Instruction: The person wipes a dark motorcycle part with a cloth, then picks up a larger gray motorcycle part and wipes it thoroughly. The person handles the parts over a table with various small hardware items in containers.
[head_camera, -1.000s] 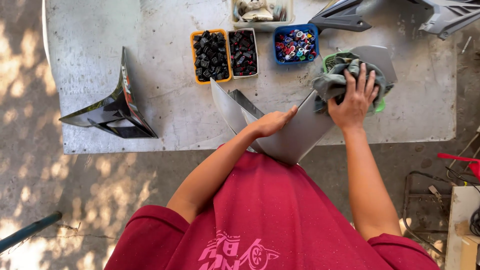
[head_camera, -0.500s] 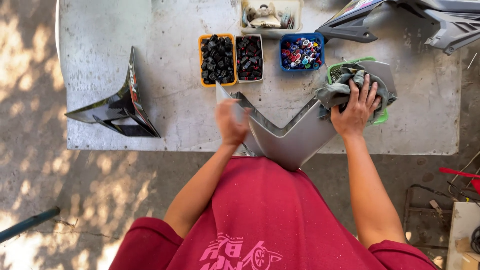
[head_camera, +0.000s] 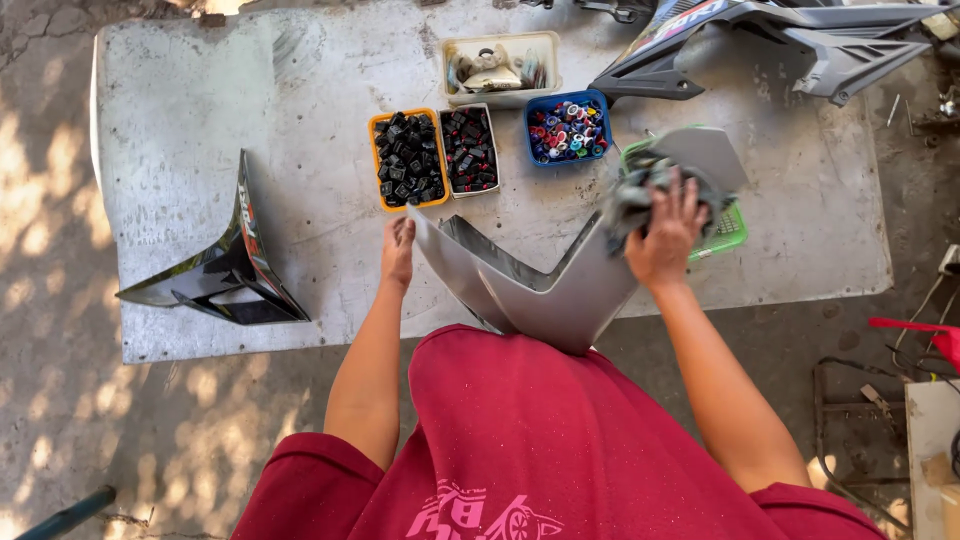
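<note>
The person stands at a grey desk (head_camera: 250, 120), holding a grey V-shaped body panel (head_camera: 545, 290) upright against the torso, its point resting at the near desk edge.

Left hand (head_camera: 398, 250): grip closed on the panel's left tip, fingers wrapped around the narrow upper edge. Just beyond this grip sit an orange tray of black fasteners (head_camera: 408, 158) and, touching it on the right, a white tray of dark fasteners (head_camera: 470, 150). Well off to the left of the grip, a black glossy panel (head_camera: 225, 270) lies on the desk.

Right hand (head_camera: 665, 235): grip closed on a bunched grey cloth (head_camera: 640, 190), pressed against the panel's right arm near its upper end. Directly beneath and beyond this grip is a green basket (head_camera: 728, 225), partly hidden by cloth and panel. Beyond and to the left of the grip stands a blue tray of coloured small parts (head_camera: 568, 128); farther beyond that, a cream tray of mixed hardware (head_camera: 500, 68). Far beyond and right of the grip, a large grey and black fairing (head_camera: 800, 40) lies along the desk's far edge.

The panel spans between the two grips, above the desk surface.
</note>
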